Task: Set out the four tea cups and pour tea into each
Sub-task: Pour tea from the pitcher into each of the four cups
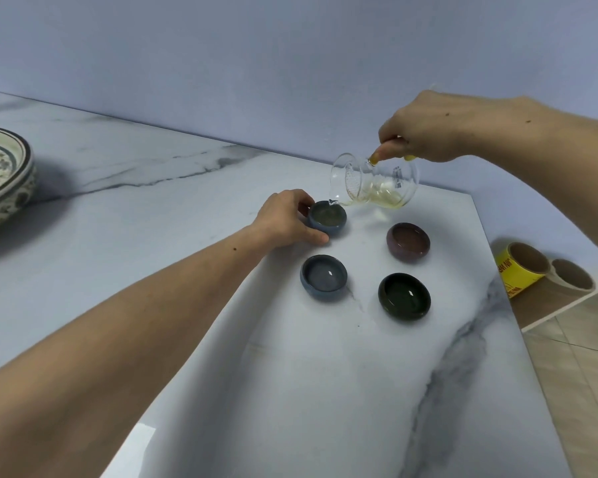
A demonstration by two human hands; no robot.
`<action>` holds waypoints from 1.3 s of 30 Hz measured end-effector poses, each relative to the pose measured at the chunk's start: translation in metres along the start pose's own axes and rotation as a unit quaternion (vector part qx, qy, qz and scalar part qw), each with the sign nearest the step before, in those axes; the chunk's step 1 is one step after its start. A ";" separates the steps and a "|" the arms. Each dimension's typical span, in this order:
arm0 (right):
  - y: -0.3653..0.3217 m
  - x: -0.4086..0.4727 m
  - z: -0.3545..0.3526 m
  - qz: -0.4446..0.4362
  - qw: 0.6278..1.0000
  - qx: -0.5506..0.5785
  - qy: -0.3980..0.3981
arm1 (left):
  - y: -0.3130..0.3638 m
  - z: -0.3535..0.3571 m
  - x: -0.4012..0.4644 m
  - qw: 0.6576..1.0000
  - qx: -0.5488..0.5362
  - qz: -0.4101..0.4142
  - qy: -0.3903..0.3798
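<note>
While tipped by the right hand (425,129) clamped on its handle, glass pitcher (373,184) pouring into far-left blue cup (327,217). Left hand (283,219) wrapped around that cup on the surface (187,208).

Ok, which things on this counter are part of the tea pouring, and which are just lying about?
Part of the job:
glass pitcher, in the right hand
far blue cup, steadied by the left hand
near blue cup
purple cup
dark green cup

Lying about:
patterned bowl
yellow tape roll
plain tape roll
</note>
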State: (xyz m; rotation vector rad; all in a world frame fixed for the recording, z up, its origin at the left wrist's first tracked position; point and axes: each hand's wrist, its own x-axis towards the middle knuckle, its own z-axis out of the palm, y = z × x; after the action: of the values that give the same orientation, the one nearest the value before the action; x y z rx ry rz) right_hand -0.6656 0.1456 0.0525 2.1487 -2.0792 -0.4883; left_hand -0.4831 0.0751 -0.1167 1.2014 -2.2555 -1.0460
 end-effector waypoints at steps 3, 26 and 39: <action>0.011 -0.005 0.005 0.016 0.999 0.037 0.010 | -0.001 -0.004 -0.003 1.000 -0.005 -0.001 -0.002; -0.040 -0.079 -0.003 -0.038 0.995 0.094 0.021 | 0.009 0.000 -0.117 0.999 -0.009 -0.043 -0.026; -0.069 -0.085 -0.009 -0.083 0.996 -0.021 0.003 | 0.013 0.016 -0.118 0.997 0.033 -0.044 0.051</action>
State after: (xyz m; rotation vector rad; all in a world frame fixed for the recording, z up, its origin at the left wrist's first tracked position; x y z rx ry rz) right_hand -0.5977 0.2316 0.0535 2.3061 -1.8780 -0.5369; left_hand -0.4333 0.1846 -0.1153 1.3617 -2.1922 -0.9261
